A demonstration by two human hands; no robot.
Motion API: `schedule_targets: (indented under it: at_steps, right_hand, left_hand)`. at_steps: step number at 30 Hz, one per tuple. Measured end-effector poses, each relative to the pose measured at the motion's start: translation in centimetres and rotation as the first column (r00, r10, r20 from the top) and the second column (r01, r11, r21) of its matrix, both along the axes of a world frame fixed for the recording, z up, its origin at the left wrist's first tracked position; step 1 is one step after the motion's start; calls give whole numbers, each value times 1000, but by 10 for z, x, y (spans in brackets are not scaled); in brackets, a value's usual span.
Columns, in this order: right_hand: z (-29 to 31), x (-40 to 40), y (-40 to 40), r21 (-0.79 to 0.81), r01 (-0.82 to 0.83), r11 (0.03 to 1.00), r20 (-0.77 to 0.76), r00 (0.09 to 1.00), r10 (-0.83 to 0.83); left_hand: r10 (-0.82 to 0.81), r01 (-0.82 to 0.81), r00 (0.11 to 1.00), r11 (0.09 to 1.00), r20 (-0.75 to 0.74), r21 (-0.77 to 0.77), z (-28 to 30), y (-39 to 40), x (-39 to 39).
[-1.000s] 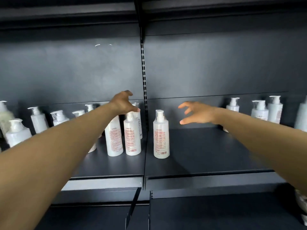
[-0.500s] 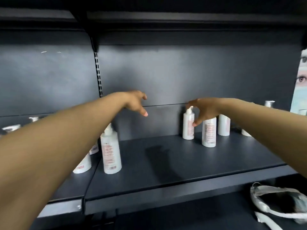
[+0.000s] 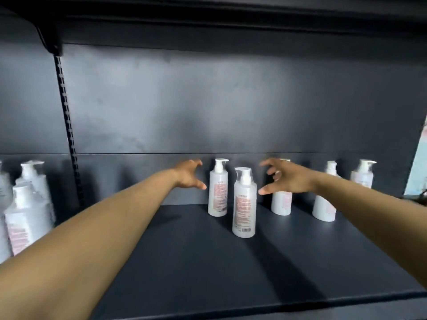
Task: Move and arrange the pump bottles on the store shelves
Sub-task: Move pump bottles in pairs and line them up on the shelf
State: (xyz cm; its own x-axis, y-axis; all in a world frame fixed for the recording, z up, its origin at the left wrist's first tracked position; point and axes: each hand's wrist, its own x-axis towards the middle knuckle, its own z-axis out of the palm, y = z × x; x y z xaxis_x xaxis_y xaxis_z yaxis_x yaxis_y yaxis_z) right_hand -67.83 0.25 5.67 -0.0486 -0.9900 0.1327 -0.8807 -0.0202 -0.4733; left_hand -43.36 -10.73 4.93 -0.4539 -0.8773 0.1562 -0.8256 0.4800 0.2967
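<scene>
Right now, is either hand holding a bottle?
No, the left hand and right hand are spread open in the air, one on each side of the front bottle, touching nothing.

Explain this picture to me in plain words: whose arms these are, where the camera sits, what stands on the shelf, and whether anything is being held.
There is no machine here. A person wears a wide-angle camera on the head, so you look along their own two bare arms toward a dark store shelf.

The left hand and the right hand reach forward with fingers spread. Neither has a grip on anything yet.

Between the hands stand two white pump bottles: a front bottle and a back bottle behind it to the left. More bottles stand to the right, one partly hidden by the right hand, and a blurred group stands at the far left. All that show are upright.
</scene>
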Motion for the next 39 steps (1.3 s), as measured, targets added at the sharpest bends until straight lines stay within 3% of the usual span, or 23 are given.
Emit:
schedule_targets:
  at_steps: [6,11,17,29,35,39]
  right_hand:
    - [-39,-20,-37,70,-124,990,263,959,102]
    - [-54,-19,-52,45,-244,969,418,885,204]
    - [-59,-16,-60,10,-276,961,515,825,232]
    - [-63,-4,-64,-66,-212,975,496,841,216]
    - [-51,43,-77,-103,-199,975,489,843,224]
    - [-38,105,-102,-130,-232,964,515,815,266]
  left_hand:
    - [75,-55,979,993,-190,108,-35,-33,-32]
    - [100,-7,894,978,-437,208,-49,-53,-52]
    - [105,14,830,978,-548,207,-58,-68,-63]
    - [183,-100,808,979,-560,176,-55,-64,-51]
    - [273,-234,861,962,-429,142,-30,-61,22]
    - [361,-344,840,932,-406,117,-7,-66,96]
